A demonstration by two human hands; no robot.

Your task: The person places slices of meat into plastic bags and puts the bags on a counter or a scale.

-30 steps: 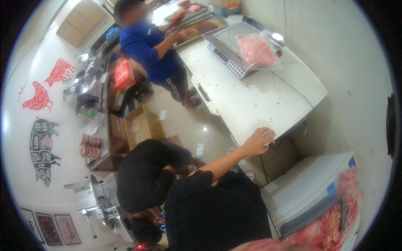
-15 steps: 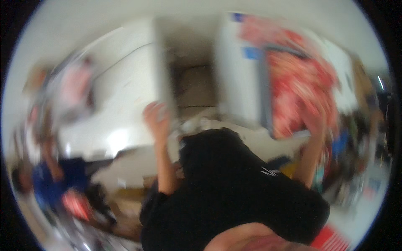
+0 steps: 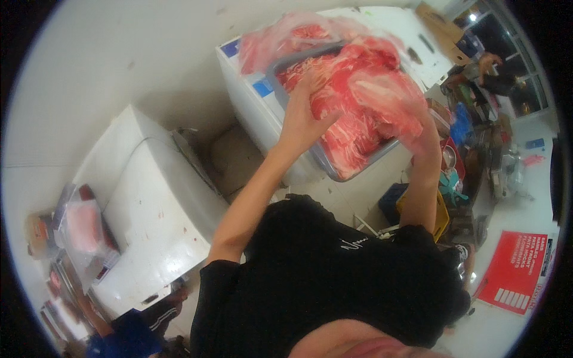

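Observation:
A grey tray (image 3: 325,164) piled with thin red-and-white raw meat slices (image 3: 346,131) sits on a white chest freezer. My left hand (image 3: 301,122) is over the tray's near left side, fingers stretched out and thumb apart, holding nothing; whether its fingertips touch the meat I cannot tell. On the right of the tray, my right hand (image 3: 422,134) grips a large clump of meat slices (image 3: 385,98), which is smeared by motion and hides most of the fingers.
Behind the tray lies a clear plastic bag of meat (image 3: 298,33) on the freezer (image 3: 271,113). A second white freezer (image 3: 152,221) stands left, carrying a packaged pink item (image 3: 83,227). A yellow crate (image 3: 439,215) and cluttered shelving are at right. Another person in blue (image 3: 128,340) is lower left.
My view has turned toward the right-hand freezer. My left hand has gone from the left freezer to over the meat tray. My right hand, formerly on the meat, now lifts a clump of it.

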